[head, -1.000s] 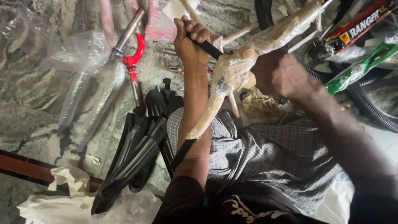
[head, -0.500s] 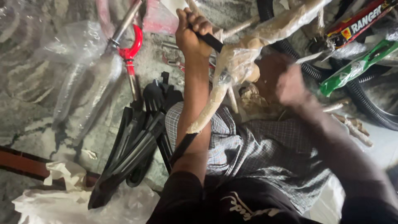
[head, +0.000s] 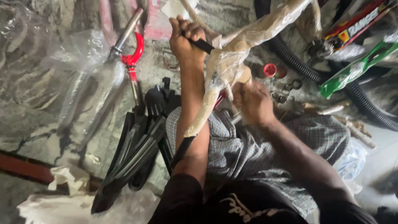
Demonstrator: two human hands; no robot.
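Landmark: the wrapped bicycle frame (head: 226, 66), tubes covered in tan paper and clear plastic, propped across the person's lap. It sits tilted, 1 tube running up to the right and another slanting down toward the left forearm, likely so the joint faces the person.

Left hand (head: 185, 39) is above-left of the frame's joint, fist clamped around a black tube end (head: 203, 45) that sticks out of the wrap; grip looks like it steadies the frame. Right hand (head: 253, 101) is just below-right of the joint, fingers curled in close against the wrapping; whether it pinches wrap or a small part, cannot tell. The 2 hands are apart, 1 on each side of the joint.

Left of the frame: black mudguards (head: 137, 153) stacked on the stone floor, and further left a red and silver fork (head: 130, 62) in loose plastic. Right of the frame: a red cap (head: 270, 69), a few small rings (head: 290, 89), a black ribbed hose (head: 290, 58), and a green wrapped part (head: 356, 68). Below the frame: checked cloth (head: 248, 153) over the lap, cushioning it.
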